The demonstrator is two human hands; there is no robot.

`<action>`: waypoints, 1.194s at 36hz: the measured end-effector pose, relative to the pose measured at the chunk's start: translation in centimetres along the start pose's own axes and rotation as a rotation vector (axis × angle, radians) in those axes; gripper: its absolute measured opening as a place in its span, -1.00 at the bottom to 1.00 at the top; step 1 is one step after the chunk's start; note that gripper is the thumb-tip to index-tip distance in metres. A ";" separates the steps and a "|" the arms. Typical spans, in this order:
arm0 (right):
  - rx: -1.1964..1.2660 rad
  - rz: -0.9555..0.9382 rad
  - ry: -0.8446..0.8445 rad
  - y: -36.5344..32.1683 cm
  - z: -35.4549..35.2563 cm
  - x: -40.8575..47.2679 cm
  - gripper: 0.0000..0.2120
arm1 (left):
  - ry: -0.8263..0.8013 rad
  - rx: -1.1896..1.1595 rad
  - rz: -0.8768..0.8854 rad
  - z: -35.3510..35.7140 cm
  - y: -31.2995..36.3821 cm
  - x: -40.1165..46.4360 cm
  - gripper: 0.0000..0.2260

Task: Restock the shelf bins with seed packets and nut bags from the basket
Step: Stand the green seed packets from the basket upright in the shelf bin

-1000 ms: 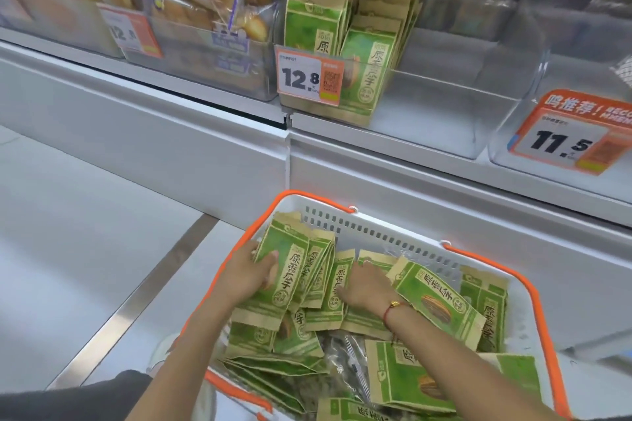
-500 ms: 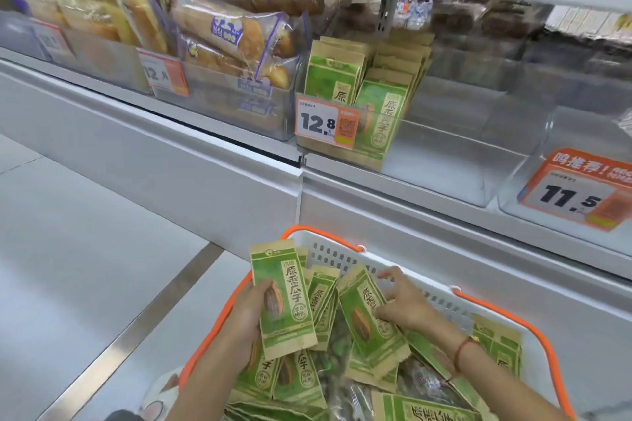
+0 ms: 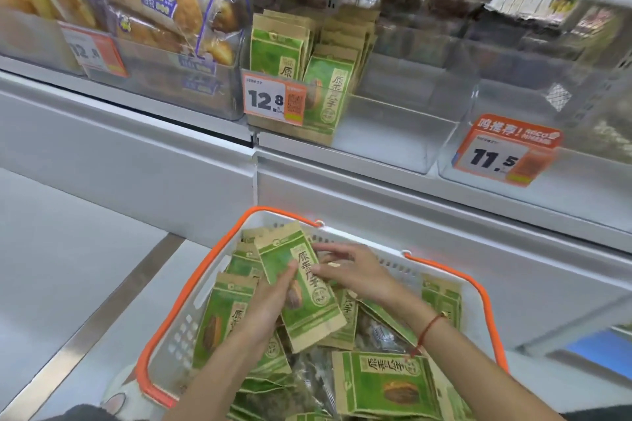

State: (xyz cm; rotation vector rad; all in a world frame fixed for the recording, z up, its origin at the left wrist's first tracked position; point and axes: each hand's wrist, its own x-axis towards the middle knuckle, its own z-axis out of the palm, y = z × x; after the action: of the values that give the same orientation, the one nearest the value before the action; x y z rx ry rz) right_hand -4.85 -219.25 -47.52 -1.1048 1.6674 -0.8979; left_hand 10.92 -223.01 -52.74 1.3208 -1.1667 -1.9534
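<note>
Two hands are showing, the left hand (image 3: 270, 301) and the right hand (image 3: 355, 272), with one seed packet (image 3: 301, 284) standing up between them. One basket (image 3: 478, 287) is carrying the loose packets, which are overlapping too much to count. Three price tags are hanging: left tag (image 3: 94, 51), middle tag (image 3: 273, 101), right tag (image 3: 502, 154). Two rows of packets (image 3: 273, 44) are standing in one bin (image 3: 393, 126).

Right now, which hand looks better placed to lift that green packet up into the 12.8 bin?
Left, probably. The left hand grips the raised seed packet, thumb across its front; the right hand only touches its edge with fairly straight fingers.
</note>
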 end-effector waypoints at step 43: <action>-0.052 -0.127 0.189 -4.6 -2.0 1.6 -0.07 | -0.139 -0.091 0.230 2.2 7.6 -0.6 -0.50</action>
State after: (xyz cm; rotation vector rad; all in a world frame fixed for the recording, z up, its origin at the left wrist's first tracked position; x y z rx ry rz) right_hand -5.74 -222.10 -43.22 -1.2026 1.7982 -1.0736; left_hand 8.70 -225.55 -45.49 0.9714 -1.2209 -1.9283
